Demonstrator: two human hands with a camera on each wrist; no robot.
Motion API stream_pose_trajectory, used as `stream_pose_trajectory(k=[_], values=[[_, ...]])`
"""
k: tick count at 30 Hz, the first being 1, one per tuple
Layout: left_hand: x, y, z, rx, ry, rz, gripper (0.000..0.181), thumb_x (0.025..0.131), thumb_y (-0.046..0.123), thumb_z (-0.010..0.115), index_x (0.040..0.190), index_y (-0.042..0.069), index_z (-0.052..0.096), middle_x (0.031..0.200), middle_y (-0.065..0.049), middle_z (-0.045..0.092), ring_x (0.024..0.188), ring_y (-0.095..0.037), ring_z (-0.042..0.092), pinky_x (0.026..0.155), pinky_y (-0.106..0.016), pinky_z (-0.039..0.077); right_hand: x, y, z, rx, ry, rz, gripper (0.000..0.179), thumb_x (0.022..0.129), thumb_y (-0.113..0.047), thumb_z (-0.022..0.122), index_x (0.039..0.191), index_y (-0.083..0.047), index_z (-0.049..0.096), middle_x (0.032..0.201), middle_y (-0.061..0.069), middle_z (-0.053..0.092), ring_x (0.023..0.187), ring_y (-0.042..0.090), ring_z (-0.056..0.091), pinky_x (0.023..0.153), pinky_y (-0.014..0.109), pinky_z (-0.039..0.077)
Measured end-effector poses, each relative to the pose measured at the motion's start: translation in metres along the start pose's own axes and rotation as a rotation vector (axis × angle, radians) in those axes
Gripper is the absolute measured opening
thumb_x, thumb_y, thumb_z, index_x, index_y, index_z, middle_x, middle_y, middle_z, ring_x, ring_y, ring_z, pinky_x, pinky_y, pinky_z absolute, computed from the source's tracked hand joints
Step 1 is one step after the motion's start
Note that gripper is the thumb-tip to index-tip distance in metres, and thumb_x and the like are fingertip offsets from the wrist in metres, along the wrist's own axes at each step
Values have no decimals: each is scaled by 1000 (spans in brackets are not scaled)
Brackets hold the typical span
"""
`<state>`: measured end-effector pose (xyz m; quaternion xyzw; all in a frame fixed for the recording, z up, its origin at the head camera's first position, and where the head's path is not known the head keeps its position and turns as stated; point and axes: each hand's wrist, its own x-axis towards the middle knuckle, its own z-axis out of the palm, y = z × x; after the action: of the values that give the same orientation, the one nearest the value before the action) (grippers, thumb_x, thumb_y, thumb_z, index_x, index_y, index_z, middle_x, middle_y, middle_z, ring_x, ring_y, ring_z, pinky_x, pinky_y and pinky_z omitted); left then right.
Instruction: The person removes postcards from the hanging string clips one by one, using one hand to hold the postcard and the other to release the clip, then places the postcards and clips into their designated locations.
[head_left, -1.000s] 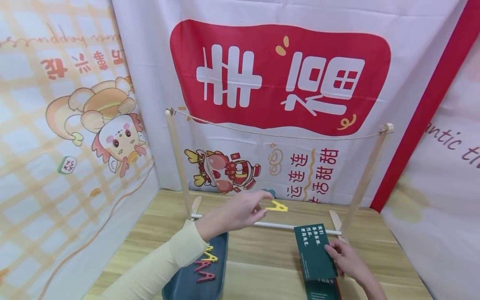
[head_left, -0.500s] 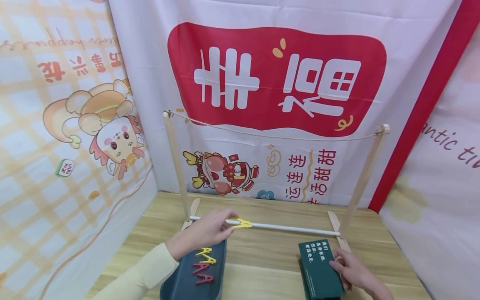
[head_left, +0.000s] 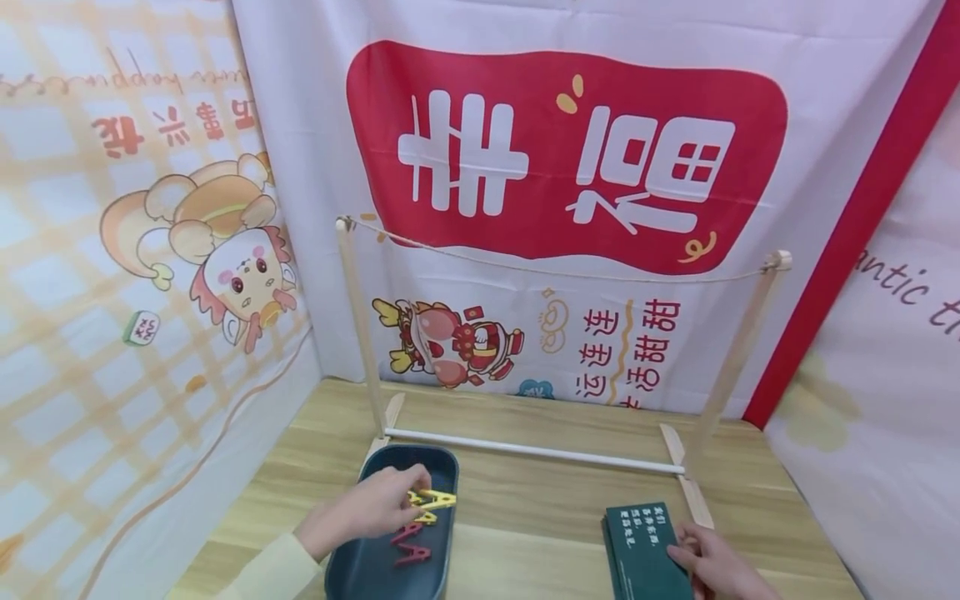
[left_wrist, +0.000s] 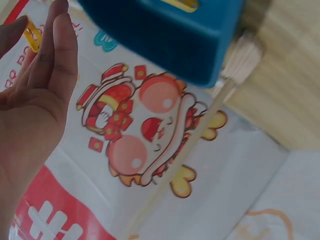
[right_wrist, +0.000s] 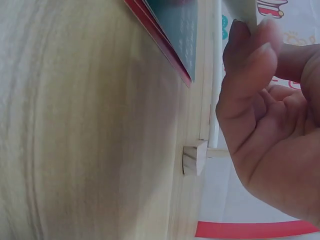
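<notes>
My left hand (head_left: 375, 507) is over the dark blue tray (head_left: 371, 575), pinching a yellow A-shaped clothespin (head_left: 441, 499) between thumb and fingers. In the left wrist view the same clothespin (left_wrist: 33, 36) shows between the fingertips. Beneath the hand, more yellow clothespins (head_left: 426, 517) lie in the tray, partly hidden, with dark red clothespins (head_left: 412, 554) nearer the front. Toward the right, my right hand (head_left: 712, 567) pinches the right edge of a dark green card (head_left: 647, 550) with white printed characters. In the right wrist view, green and red cards (right_wrist: 175, 35) stand partly visible beside that hand.
Behind the hands stands a wooden frame, with a left post (head_left: 362, 325), a right post (head_left: 738, 358), a sagging string (head_left: 555, 272) across the top and a white rod (head_left: 532, 451) at the base. A printed cloth (head_left: 562, 25) hangs behind the wooden table (head_left: 525, 550).
My left hand has moved left and toward me with the yellow clothespin, from mid-frame to over the tray. The green card in my right hand has been lowered toward me and folded down.
</notes>
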<state>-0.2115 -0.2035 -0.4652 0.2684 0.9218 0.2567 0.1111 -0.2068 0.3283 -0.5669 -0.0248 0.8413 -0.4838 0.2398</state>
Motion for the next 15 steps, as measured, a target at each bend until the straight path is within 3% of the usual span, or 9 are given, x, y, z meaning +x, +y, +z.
stream_pose_trajectory(k=[4, 7, 15], values=[[-12, -11, 9, 66, -22, -34, 21, 88, 21, 72, 105, 16, 61, 97, -1, 71, 79, -3, 64, 64, -22, 52, 3, 1, 2, 11, -11, -40, 22, 99, -21, 57, 105, -1, 52, 72, 4, 61, 45, 8, 52, 44, 20, 41], [-19, -17, 14, 102, -46, -71, 21, 87, 22, 73, 104, 18, 62, 98, -1, 70, 86, -10, 66, 70, -26, 53, 6, 1, 3, -42, 17, -50, 21, 98, -21, 58, 102, -2, 53, 72, 4, 61, 47, 10, 52, 44, 21, 41], [-29, -22, 31, 49, -144, -121, 22, 84, 21, 76, 100, 19, 62, 87, 7, 65, 71, 1, 53, 62, -23, 47, 6, 5, 9, -237, 155, -87, 18, 92, -17, 65, 86, -5, 53, 69, 2, 52, 57, 15, 52, 49, 24, 42]])
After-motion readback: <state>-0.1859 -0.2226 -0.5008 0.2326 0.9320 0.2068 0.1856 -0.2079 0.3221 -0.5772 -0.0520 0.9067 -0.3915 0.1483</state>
